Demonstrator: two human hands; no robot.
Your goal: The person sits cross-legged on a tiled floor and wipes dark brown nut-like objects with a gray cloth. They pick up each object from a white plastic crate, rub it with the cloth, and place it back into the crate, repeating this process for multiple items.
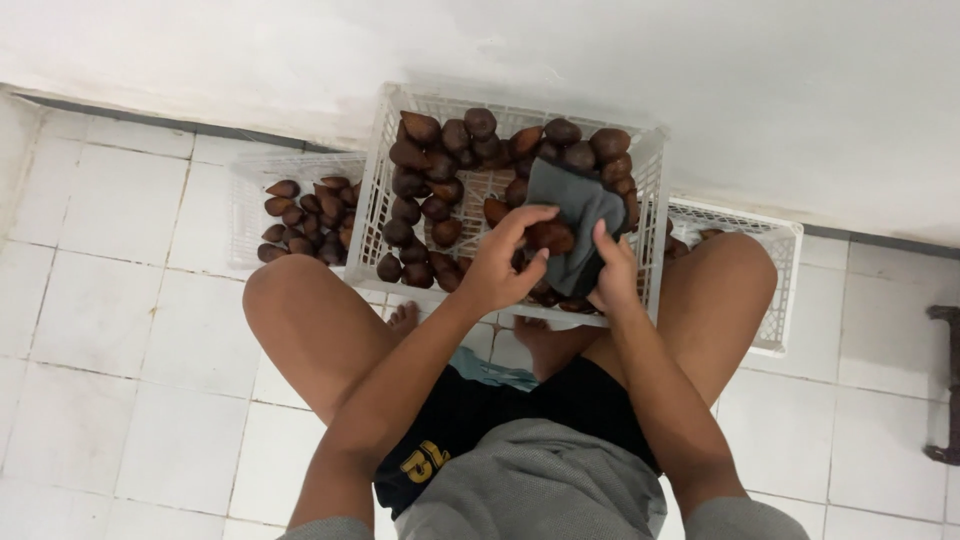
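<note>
Forearms reach forward between my bent knees, over the middle white crate (378,190). My left hand (500,262) curls its fingers around a brown snake fruit (550,236), while my right hand (614,272) pinches a grey cloth (574,215) against it.

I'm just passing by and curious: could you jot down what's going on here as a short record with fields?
Setting: white tiled floor, person seated over crates
Left hand: holds a brown scaly fruit
Right hand: grips a dark grey cloth against that fruit
Middle crate: white, holds many brown fruits
Left crate: white, a smaller pile of the same fruits
Right crate: white, contents mostly hidden by the leg
</note>
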